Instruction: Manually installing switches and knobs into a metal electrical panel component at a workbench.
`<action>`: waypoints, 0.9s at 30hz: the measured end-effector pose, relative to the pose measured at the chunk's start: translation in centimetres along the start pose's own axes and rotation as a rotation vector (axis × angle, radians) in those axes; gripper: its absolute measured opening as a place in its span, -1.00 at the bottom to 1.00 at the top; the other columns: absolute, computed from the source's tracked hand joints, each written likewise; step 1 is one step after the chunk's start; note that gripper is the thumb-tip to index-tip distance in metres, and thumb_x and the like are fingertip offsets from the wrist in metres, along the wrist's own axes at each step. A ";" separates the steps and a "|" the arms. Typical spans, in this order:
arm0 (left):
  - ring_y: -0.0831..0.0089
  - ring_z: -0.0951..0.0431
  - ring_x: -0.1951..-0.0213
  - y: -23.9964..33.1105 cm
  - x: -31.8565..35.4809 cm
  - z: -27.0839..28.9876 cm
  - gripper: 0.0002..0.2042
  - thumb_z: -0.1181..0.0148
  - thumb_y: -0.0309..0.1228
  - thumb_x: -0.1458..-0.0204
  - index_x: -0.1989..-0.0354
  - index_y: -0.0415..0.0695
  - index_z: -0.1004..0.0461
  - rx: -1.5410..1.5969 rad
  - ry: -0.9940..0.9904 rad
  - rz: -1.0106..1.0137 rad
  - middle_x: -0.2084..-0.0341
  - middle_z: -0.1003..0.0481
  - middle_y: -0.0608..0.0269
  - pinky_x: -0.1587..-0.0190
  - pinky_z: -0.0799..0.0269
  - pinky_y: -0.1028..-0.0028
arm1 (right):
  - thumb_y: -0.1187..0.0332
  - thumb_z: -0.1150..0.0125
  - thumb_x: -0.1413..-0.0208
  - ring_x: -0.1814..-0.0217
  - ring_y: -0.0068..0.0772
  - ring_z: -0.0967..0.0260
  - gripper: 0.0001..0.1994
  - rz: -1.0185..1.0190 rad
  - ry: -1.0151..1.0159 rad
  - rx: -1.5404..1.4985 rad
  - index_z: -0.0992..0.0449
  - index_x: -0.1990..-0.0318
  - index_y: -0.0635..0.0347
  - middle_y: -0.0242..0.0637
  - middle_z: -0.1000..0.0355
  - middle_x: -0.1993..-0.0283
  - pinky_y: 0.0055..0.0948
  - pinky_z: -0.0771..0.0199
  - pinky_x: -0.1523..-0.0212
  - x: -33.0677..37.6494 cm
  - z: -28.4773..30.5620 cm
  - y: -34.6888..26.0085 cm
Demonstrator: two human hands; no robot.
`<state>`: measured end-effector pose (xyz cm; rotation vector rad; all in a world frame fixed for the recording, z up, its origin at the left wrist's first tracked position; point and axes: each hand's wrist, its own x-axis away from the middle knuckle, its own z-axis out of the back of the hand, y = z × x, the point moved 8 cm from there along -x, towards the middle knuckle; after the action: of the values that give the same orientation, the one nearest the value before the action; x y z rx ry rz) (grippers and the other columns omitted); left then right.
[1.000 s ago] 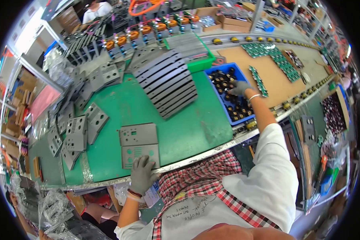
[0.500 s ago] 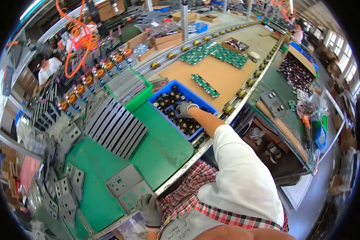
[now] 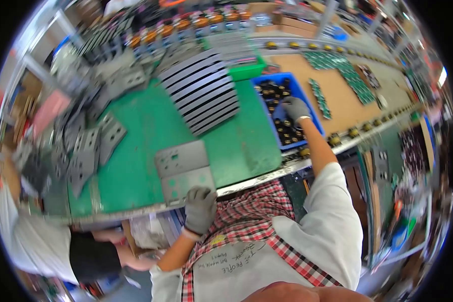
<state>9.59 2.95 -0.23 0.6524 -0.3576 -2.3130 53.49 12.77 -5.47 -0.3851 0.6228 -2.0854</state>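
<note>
My left hand (image 3: 200,209), in a grey glove, is at the near right corner of a grey metal panel (image 3: 182,160) with cut-out holes. Its fingers are bent over the panel's edge, at the front of the green tabletop. Gloved the same way, my right hand (image 3: 296,108) reaches into a blue bin (image 3: 314,118). Inside lie many small black round parts (image 3: 288,135) with gold-coloured centres. Its fingertips are blurred and partly hidden among them, so I cannot tell whether they hold one.
Stacked grey slats (image 3: 201,93) stand beside a green crate (image 3: 246,70). More bent grey panels (image 3: 85,153) cover the table's left. Green circuit boards (image 3: 319,98) lie on brown board beyond the bin, beside a roller track (image 3: 355,132). Another person's white sleeve (image 3: 40,241) shows at lower left.
The view has turned, swinging the table round and bringing another person in at the left. My right hand is still in the bin, my left still at the panel's corner.
</note>
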 end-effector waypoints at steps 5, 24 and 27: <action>0.17 -0.35 0.26 -1.0 0.7 0.4 -0.86 -0.14 -0.50 0.26 0.44 -0.11 -0.44 -0.005 0.088 0.035 0.42 -0.37 0.23 0.16 -0.29 0.23 | 0.27 -0.13 0.08 0.18 -0.19 -0.38 -0.80 0.690 0.156 -0.082 -0.50 0.29 0.11 -0.17 -0.42 0.27 -0.31 -0.38 0.22 6.7 -1.6 -12.0; 0.13 -0.39 0.24 -1.9 1.0 -0.1 -0.87 -0.16 -0.46 0.25 0.45 -0.06 -0.48 -0.042 0.081 0.092 0.47 -0.41 0.20 0.07 -0.29 0.19 | 0.28 -0.26 0.26 0.16 -0.11 -0.31 -0.59 0.607 0.149 0.079 -0.34 0.18 0.12 -0.16 -0.37 0.29 -0.23 -0.35 0.17 15.4 -5.7 -12.7; 0.14 -0.38 0.24 -1.8 1.0 0.6 -0.84 -0.17 -0.46 0.23 0.39 -0.09 -0.49 0.012 0.120 0.084 0.42 -0.41 0.19 0.23 -0.33 0.23 | 0.41 -0.18 0.27 0.25 -0.18 -0.39 -0.66 0.448 0.080 -0.387 -0.32 0.23 0.19 -0.15 -0.39 0.31 -0.31 -0.39 0.24 16.7 -4.8 -13.5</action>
<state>7.60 3.60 -0.84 0.7641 -0.3371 -2.1821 32.80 6.49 -1.25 -0.3411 1.0616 -1.5561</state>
